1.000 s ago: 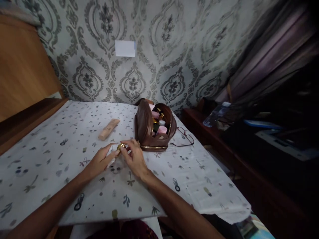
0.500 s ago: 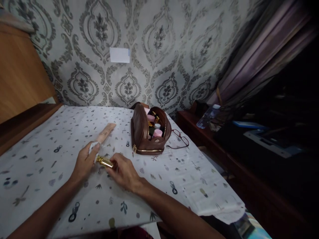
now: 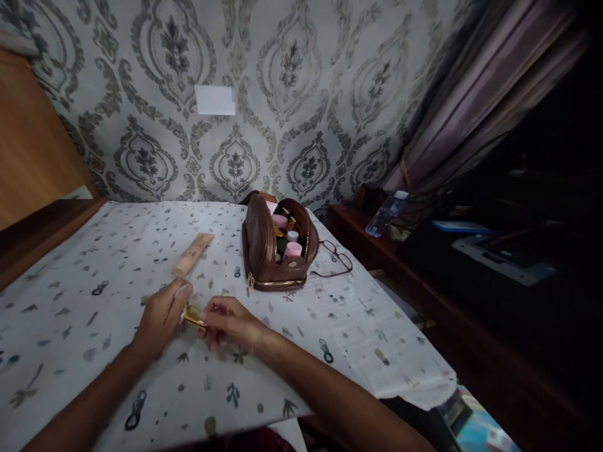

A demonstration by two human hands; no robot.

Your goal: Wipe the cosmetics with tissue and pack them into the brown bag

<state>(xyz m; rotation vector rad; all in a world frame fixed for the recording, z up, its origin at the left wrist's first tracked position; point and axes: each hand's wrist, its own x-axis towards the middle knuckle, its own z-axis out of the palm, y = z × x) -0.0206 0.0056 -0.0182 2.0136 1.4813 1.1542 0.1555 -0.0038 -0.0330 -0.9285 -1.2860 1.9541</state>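
Observation:
My left hand (image 3: 162, 311) is closed around a crumpled white tissue (image 3: 183, 294), pressed to one end of a shiny gold lipstick tube (image 3: 195, 316). The tube's other end sits between the fingers of my right hand (image 3: 230, 321). The tissue and my left fingers hide the tube's far tip. Just beyond my left hand, a beige squeeze tube (image 3: 193, 253) lies on the patterned white cloth (image 3: 264, 392). Farther back stands an open brown makeup bag (image 3: 261, 242), with pink-lidded jars (image 3: 293, 250) and gold-trimmed items inside.
Red-framed glasses (image 3: 337, 257) lie right of the bag, near the cloth's edge. A clear plastic bottle (image 3: 386, 215) rests on the dark red furniture (image 3: 351, 220) to the right. A wooden panel (image 3: 38, 144) stands at the left, and patterned wallpaper covers the back.
The gold tube is drawn closer to the tissue in my left hand, and less of it shows. My right fingers have shifted on it. The view has swung slightly right.

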